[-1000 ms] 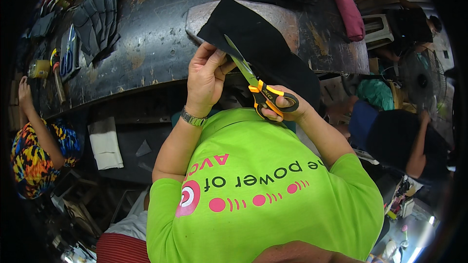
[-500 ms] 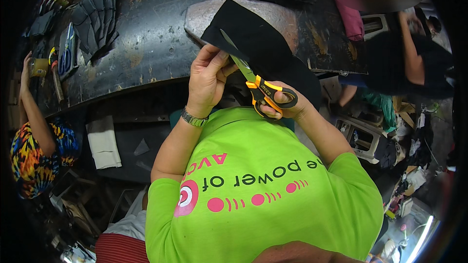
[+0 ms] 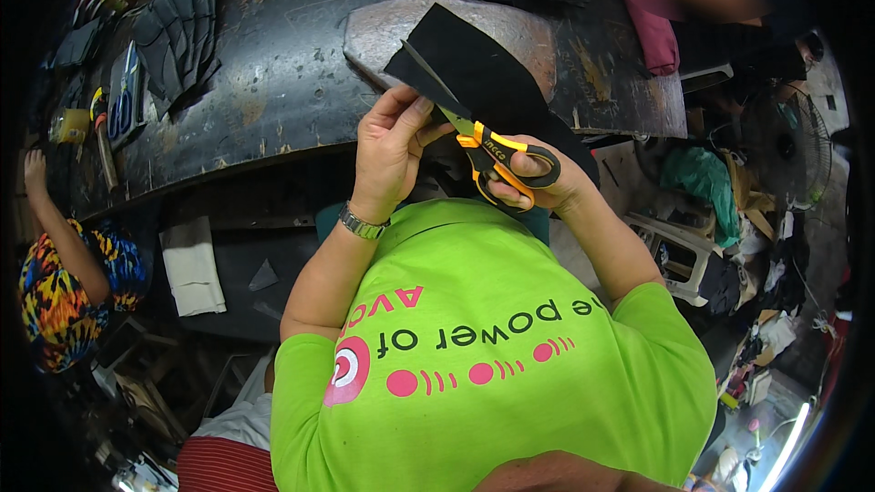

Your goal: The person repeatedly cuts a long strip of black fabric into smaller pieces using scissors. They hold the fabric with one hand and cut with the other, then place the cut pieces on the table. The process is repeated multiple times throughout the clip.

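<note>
My right hand point(image 3: 561, 184) grips a pair of scissors point(image 3: 492, 153) with orange and black handles. Its fingers and thumb are in the loops. One long blade lies across the top of a black piece of fabric point(image 3: 478, 59), near its left edge; the other blade is mostly hidden. With thumb and fingertips pressed together, my left hand point(image 3: 387, 141) pinches the fabric's lower left edge, just beside the blades. The fabric is held up over the table's near edge, and its right end hangs down toward my lap.
A worn board point(image 3: 374, 32) lies on the dark table point(image 3: 283, 64) behind the fabric. Stacked black pieces point(image 3: 178, 41), blue-handled scissors point(image 3: 123, 96) and a hammer point(image 3: 105, 141) are at the left. A pink roll point(image 3: 649, 27) sits at the right corner. Co-workers are on both sides; a fan point(image 3: 788, 141) stands right.
The scissors and the fabric have shifted slightly, the fabric's top corner moving right and down. The co-worker at right has moved toward the table, uncovering the fan. The left co-worker's hand has dropped from the jar.
</note>
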`<act>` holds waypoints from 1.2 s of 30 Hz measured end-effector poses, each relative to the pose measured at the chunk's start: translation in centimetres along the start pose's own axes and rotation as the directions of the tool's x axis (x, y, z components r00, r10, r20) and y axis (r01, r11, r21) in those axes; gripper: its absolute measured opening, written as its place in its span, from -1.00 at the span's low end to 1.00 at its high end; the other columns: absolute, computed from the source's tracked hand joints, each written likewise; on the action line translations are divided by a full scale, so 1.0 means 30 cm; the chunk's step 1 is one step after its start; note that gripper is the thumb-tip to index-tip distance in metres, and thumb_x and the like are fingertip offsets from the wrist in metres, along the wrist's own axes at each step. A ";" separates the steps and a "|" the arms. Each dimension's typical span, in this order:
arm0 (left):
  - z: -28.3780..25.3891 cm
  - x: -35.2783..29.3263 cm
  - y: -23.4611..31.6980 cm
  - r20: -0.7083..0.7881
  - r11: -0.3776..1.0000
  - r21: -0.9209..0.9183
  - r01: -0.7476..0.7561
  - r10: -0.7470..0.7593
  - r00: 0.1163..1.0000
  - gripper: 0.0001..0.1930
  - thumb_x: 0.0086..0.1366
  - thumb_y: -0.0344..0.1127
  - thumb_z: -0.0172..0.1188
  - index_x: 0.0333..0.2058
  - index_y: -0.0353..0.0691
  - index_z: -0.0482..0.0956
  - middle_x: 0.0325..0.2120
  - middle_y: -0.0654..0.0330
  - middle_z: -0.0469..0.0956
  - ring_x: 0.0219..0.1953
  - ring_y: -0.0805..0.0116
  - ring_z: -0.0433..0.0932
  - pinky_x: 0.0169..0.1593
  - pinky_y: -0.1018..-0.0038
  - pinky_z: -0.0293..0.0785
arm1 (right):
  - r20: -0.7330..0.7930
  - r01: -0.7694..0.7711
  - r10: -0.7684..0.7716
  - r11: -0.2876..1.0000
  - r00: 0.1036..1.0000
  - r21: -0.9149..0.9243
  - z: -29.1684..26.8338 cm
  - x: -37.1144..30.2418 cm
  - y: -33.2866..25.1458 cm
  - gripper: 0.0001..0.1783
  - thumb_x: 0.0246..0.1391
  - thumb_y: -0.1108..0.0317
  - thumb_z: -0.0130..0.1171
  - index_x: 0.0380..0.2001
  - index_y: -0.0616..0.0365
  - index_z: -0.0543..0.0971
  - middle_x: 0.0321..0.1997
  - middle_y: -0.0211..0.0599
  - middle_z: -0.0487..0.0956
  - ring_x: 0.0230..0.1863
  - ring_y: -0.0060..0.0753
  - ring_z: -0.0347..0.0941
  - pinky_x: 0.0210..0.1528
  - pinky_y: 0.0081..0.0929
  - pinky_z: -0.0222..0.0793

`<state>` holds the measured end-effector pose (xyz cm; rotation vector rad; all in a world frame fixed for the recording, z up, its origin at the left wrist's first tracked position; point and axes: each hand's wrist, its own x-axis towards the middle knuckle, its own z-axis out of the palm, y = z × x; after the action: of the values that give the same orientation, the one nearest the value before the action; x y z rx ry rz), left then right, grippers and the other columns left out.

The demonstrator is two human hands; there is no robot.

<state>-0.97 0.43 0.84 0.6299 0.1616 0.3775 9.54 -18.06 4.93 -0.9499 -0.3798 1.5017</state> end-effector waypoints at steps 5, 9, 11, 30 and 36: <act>-0.016 0.008 -0.020 0.013 0.998 -0.054 -0.010 0.010 1.000 -0.82 0.37 -0.48 -0.01 -0.09 -0.26 0.48 -0.22 0.18 0.59 -0.17 0.38 0.60 -0.06 0.32 0.61 | -0.112 0.013 -0.027 0.992 0.993 -0.126 0.021 -0.018 -0.033 -0.48 0.02 0.02 0.29 -0.19 0.27 0.48 -0.64 -0.38 0.45 -0.77 -0.69 0.27 -0.73 -0.76 0.19; -0.036 0.008 -0.014 -0.092 0.998 -0.049 0.043 -0.048 0.995 -0.83 0.37 -0.47 -0.04 -0.10 -0.25 0.45 -0.27 0.22 0.58 -0.18 0.39 0.58 -0.06 0.29 0.60 | -0.388 0.135 -0.279 0.924 0.879 -0.358 -0.027 -0.137 -0.136 -0.73 0.06 0.25 0.24 -0.27 0.19 0.49 -0.66 -0.44 0.43 -0.74 -0.72 0.29 -0.71 -0.75 0.20; -0.040 0.009 -0.016 -0.064 0.997 -0.069 0.038 -0.042 0.997 -0.83 0.37 -0.46 -0.04 -0.10 -0.24 0.45 -0.24 0.22 0.57 -0.17 0.38 0.58 -0.06 0.29 0.60 | -0.522 0.104 -0.438 0.828 0.732 -0.551 -0.116 -0.162 -0.194 -0.77 0.02 0.26 0.30 -0.36 0.13 0.49 -0.66 -0.50 0.42 -0.71 -0.75 0.28 -0.67 -0.76 0.17; 0.098 0.067 0.084 0.223 0.492 -0.841 0.224 -0.060 0.973 -0.90 0.30 -0.36 -0.04 -0.27 -0.23 0.38 -0.41 0.23 0.24 -0.40 0.43 0.29 -0.13 0.48 0.29 | 0.015 0.311 -0.345 0.826 0.939 -0.469 0.060 -0.076 -0.087 -0.16 -0.10 0.49 0.35 0.27 0.19 0.19 0.15 -0.33 0.37 0.23 -0.46 0.24 0.27 -0.47 0.13; 0.068 0.064 0.150 0.031 0.919 -0.367 0.144 -0.143 0.989 -0.56 0.46 -0.12 -0.18 0.18 -0.25 0.27 0.10 0.08 0.35 0.15 0.22 0.35 0.26 0.26 0.23 | -0.047 0.364 -0.476 0.730 0.878 -0.579 0.131 -0.049 -0.251 -0.18 -0.11 0.43 0.42 0.22 0.28 0.26 0.12 -0.34 0.40 0.16 -0.51 0.28 0.26 -0.49 0.13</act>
<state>0.00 3.41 5.11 0.2440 0.1281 0.2548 11.50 -16.86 13.22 -1.3477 -0.8649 0.8665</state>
